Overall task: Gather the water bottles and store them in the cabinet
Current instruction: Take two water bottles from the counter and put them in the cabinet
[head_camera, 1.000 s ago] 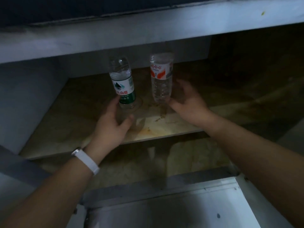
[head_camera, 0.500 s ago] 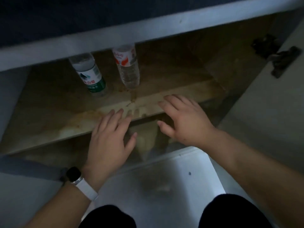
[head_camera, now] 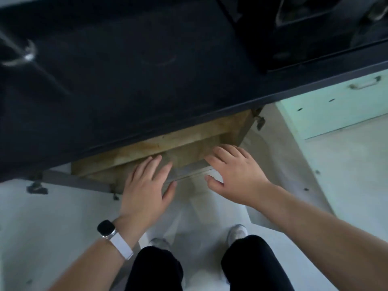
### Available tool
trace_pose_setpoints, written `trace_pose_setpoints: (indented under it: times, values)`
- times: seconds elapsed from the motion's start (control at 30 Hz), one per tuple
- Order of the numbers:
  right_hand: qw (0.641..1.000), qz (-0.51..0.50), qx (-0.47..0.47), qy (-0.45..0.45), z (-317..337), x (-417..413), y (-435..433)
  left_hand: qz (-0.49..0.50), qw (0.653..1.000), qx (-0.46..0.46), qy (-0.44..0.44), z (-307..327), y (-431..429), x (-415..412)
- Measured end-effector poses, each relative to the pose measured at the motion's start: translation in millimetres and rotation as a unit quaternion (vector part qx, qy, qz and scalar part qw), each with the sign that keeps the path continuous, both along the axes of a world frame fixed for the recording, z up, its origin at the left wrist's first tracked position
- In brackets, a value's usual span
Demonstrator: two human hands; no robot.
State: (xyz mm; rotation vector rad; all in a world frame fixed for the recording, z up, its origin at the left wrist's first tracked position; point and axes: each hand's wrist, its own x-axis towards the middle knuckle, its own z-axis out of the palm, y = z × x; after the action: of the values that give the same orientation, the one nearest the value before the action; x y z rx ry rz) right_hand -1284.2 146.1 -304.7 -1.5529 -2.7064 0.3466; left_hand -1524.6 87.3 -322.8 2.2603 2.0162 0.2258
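Two hands show and none of the bottles. They are out of view, and if any stand in the cabinet (head_camera: 189, 135), the dark counter (head_camera: 147, 70) over it hides them, so I cannot tell where they are.

Going by the task alone, water bottles are likely thin plastic. They would be light when empty and noticeably heavier when full, with smooth walls that give under a squeeze and may slip if wet. They should not break, but a tall, narrow one will probably tip at a nudge. The best hold is probably round the middle, at the label, with thumb on one side and fingers on the other. The grip should be firm enough to carry the bottle but not to crush it.

Left of the cabinet, a white door (head_camera: 52, 206) stands swung out. The left arm reaches up from below the cabinet, with a watch (head_camera: 106, 227) on a white strap at the wrist. The left hand (head_camera: 144, 190) is palm down in front of the cabinet's lower edge. Its fingers (head_camera: 147, 166) are straight and slightly spread, its thumb is out to the side, and it grasps nothing. The fingertips overlap the front of the wooden shelf (head_camera: 147, 150), but I cannot tell whether they touch it.

The right hand (head_camera: 237, 177) is at the cabinet's right half, also palm down and released, with its fingers fanned toward the opening and its thumb apart. It too holds nothing. The right forearm comes in on a slant from the lower right.

Well to the right of the cabinet sit pale green drawers (head_camera: 336, 101).
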Motion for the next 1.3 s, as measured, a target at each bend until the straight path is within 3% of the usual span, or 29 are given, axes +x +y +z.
trace_pose_setpoints:
  times: [0.3,0.6,1.03,1.3]
  values:
    - [1.000,0.000,0.015,-0.006,146.6,72.7,-27.0,-0.064,0.996,0.025,0.061,152.8,2.7,57.7]
    - [0.997,-0.017,0.074,0.001,237.1,139.7,-37.5,-0.145,0.983,0.078,0.084,241.3,28.8,129.8]
    - [0.979,-0.150,0.137,-0.026,277.4,187.2,-51.1,-0.269,0.956,0.111,0.014,281.9,75.0,188.0]
    - [0.945,-0.276,0.160,-0.073,297.4,219.8,-86.9,-0.408,0.905,0.122,-0.014,284.2,96.6,243.7]
